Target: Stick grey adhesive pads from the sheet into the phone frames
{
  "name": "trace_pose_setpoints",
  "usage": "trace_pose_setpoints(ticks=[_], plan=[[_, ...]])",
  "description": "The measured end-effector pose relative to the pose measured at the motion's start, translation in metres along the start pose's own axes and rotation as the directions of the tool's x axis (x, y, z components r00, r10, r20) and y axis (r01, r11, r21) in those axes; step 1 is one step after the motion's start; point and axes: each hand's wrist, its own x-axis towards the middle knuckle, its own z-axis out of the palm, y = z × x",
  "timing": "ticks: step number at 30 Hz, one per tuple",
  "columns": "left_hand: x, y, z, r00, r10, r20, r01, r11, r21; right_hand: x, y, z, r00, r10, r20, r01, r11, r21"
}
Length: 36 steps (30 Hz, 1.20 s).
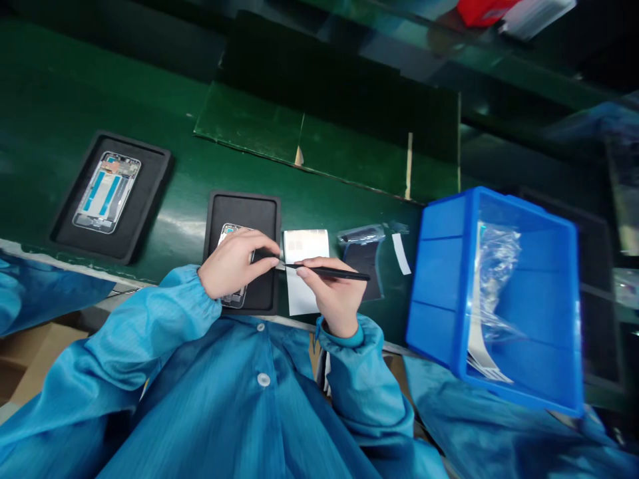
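Observation:
My right hand [340, 296] grips a pair of black tweezers [344, 273], its thin tip pointing left. My left hand [238, 261] is closed in a pinch, thumb and forefinger at the tweezers' tip; whatever small piece lies between them is too small to name. Under my left hand, an opened phone body [234, 297] sits in a black tray [266, 293] and is partly covered. Beneath the tweezers, a white sheet [302, 299] with small pale squares near its top lies right of the tray.
Farther left, a second black tray [150, 193] holds another opened phone [107, 193]. A dark film sheet [363, 259] and white strip [401, 253] lie right of my hands. Beyond stands a blue bin [442, 286] containing clear plastic [499, 273]. Green boards [339, 159] edge the back.

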Motion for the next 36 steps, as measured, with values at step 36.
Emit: trace_pose_setpoints(ticks=[36], plan=[[-0.067, -0.034, -0.014, 0.864, 0.164, 0.475, -0.417, 0.762, 0.495, 0.008, 0.024, 0.067, 0.959, 0.279, -0.040, -0.272, 0.953, 0.136]])
